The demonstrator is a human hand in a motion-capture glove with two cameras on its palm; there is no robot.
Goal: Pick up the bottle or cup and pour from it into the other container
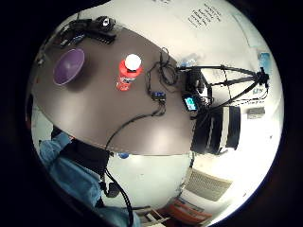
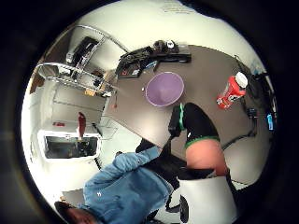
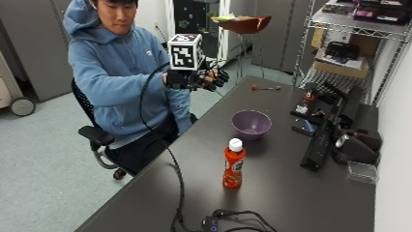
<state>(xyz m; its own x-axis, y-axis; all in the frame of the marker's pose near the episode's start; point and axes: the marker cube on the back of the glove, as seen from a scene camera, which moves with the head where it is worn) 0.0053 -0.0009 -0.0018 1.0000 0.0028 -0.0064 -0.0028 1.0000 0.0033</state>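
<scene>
Bottle: an orange plastic bottle with a white screw cap (image 3: 233, 168) stands upright on the dark brown table (image 3: 289, 193), in its middle stretch and nearer the edge where the person sits than the far edge.
Long axis: vertical, cap on top; judged, a sideways grasp round the body suits it.
Bowl: a round purple plastic bowl (image 3: 251, 124) sits on the table just beyond the bottle, apart from it, towards the corner near the wire shelving; its mouth faces up.
Hand: the black-gloved right hand (image 3: 196, 78) hovers in the air above the person's edge of the table, well apart from both containers.
Grip: fingers spread and relaxed, holding nothing.
Direction: from the hand the bottle lies down and out across the table, farther along the edge than the bowl.
Palm views: both show bottle (image 1: 128, 74) and bowl (image 1: 69, 66) far off.
Next, judged: reach down to the bottle first.
</scene>
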